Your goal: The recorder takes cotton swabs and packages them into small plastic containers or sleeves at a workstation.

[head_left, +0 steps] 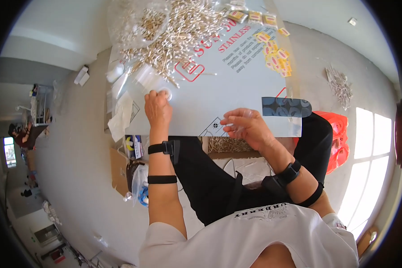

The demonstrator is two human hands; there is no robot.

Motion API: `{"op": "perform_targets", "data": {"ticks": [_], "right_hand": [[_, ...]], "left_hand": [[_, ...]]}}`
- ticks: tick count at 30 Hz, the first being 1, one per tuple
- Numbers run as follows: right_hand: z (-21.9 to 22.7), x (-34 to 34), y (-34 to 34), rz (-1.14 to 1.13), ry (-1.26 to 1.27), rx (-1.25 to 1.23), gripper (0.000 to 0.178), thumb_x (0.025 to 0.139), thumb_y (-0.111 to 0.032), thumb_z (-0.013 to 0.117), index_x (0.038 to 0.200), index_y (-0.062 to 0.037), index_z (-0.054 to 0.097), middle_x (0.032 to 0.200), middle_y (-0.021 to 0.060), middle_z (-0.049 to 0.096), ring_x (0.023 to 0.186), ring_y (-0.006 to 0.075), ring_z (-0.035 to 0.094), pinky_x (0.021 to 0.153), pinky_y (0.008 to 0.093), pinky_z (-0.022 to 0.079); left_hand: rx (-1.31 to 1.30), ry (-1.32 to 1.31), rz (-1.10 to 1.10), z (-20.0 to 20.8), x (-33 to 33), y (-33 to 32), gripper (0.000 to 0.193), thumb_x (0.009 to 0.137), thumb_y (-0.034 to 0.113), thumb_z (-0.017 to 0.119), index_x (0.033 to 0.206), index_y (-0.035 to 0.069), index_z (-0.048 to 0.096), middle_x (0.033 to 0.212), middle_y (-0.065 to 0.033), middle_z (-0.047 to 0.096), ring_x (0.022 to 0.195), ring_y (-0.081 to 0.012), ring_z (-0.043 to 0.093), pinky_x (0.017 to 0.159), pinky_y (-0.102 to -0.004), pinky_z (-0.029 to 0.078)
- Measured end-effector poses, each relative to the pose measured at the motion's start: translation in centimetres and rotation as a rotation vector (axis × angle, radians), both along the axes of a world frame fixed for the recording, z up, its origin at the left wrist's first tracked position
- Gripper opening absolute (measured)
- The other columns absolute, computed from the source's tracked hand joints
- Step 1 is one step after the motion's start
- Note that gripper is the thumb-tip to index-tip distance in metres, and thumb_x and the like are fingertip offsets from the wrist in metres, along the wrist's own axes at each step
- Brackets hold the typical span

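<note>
My left hand is closed in a pinch at the table's left part, its fingertips touching a small round, clear-white piece. Clear plastic bags lie just beyond those fingers. Over the table's near edge, my right hand has curled fingers around something see-through, too faint to name. A large heap of cotton swabs covers the far left of the table, a few loose ones lying toward the middle. Yellow printed cards are scattered along the far right side.
The grey-blue, printed tabletop has a dark strip with round shapes at its right edge. Beneath the near edge is a box of sticks. A red plastic bag sits right; a cardboard box stands left.
</note>
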State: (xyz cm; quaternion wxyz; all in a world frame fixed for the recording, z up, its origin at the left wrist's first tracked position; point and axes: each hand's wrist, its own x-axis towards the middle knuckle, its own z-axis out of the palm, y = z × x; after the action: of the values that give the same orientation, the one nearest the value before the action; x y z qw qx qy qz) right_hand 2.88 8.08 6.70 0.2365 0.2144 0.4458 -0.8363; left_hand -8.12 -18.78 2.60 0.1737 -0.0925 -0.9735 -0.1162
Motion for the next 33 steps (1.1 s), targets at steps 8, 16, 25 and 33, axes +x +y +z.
{"op": "perform_targets", "data": {"ticks": [8, 16, 25, 33], "right_hand": [[-1.0, 1.8, 2.6, -0.010, -0.054, -0.054, 0.017, 0.090, -0.011, 0.064, 0.102, 0.0009, 0.063, 0.095, 0.0128, 0.068, 0.075, 0.0147, 0.064, 0.065, 0.0268, 0.053], [-0.2, 1.3, 4.3, -0.141, 0.098, -0.348, 0.034, 0.077, 0.012, 0.056, 0.111, 0.0097, 0.057, 0.105, 0.0213, 0.065, 0.093, 0.0253, 0.067, 0.084, 0.0322, 0.055], [1.3, 2.0, 5.6, -0.055, 0.190, -0.323, 0.035, 0.077, 0.008, 0.055, 0.112, 0.0089, 0.059, 0.103, 0.0203, 0.067, 0.093, 0.0245, 0.068, 0.084, 0.0323, 0.056], [1.8, 3.1, 6.6, -0.071, 0.095, -0.117, 0.019, 0.082, -0.007, 0.071, 0.099, -0.0013, 0.064, 0.088, 0.0103, 0.069, 0.080, 0.0181, 0.068, 0.068, 0.0300, 0.055]], "left_hand": [[0.010, -0.122, 0.070, -1.2, -1.7, 1.3, 0.006, 0.082, 0.005, 0.058, 0.084, 0.004, 0.064, 0.085, -0.0137, 0.059, 0.086, -0.0350, 0.059, 0.072, -0.0467, 0.048], [-0.135, -0.021, 0.095, 2.0, -2.3, 1.2, 0.004, 0.081, 0.006, 0.060, 0.079, 0.002, 0.060, 0.078, -0.0155, 0.065, 0.070, -0.0359, 0.062, 0.066, -0.0426, 0.050], [0.844, -0.378, -0.426, 8.9, 7.9, 15.4, 0.014, 0.086, 0.011, 0.069, 0.093, -0.002, 0.066, 0.081, -0.0042, 0.060, 0.070, -0.0086, 0.054, 0.059, -0.0233, 0.045], [1.236, -0.622, -0.197, 8.7, 9.5, 16.5, 0.011, 0.080, 0.002, 0.072, 0.076, -0.001, 0.062, 0.064, 0.0000, 0.059, 0.054, -0.0060, 0.049, 0.049, -0.0206, 0.039]]}}
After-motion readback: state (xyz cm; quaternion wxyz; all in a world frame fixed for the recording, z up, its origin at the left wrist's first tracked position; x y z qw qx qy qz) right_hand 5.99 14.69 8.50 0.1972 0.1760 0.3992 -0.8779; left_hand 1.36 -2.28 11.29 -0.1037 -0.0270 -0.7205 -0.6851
